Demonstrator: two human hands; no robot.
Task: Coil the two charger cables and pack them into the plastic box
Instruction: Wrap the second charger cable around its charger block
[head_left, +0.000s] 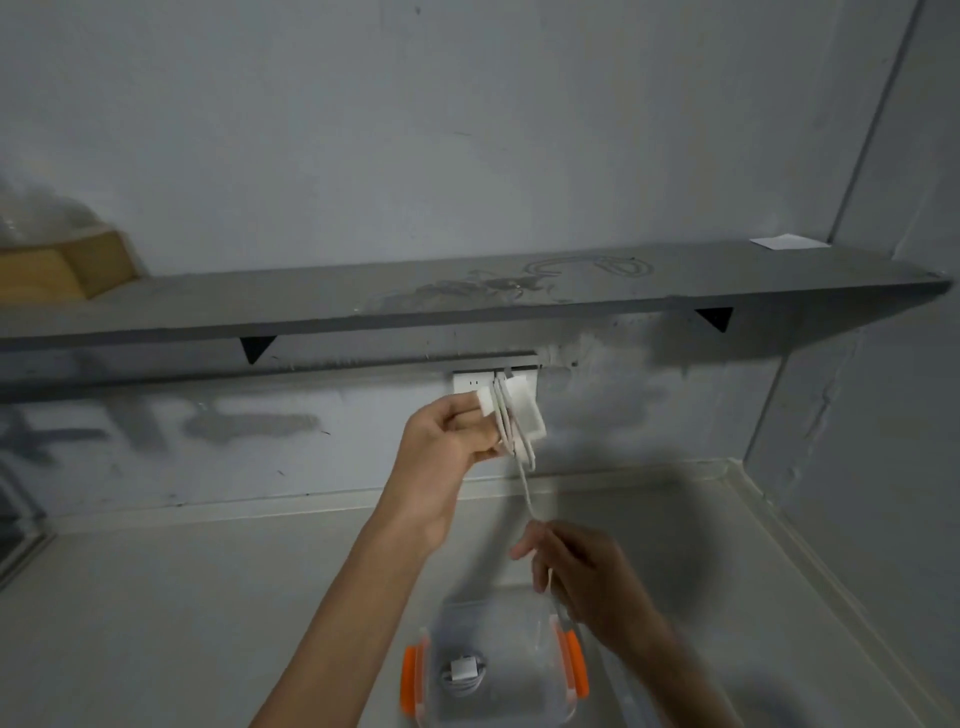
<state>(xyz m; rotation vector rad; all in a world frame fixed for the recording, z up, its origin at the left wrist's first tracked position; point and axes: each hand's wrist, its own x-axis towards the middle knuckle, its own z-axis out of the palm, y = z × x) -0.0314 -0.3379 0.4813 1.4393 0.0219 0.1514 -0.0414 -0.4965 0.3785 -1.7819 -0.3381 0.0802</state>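
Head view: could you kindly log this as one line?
left hand grips coiled cable | right hand pinches tail | box holds one charger

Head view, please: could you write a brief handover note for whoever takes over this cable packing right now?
Left hand: raised near the wall socket, grips the white charger block and the loops of the second white cable.
Right hand: lower, pinches that cable's loose tail, which runs fairly straight between the hands.
Clear plastic box with orange latches: on the pale counter, below the right hand.
Done: one coiled white charger cable lies in the box.
Left: finish winding the tail, then put this coil in the box too.
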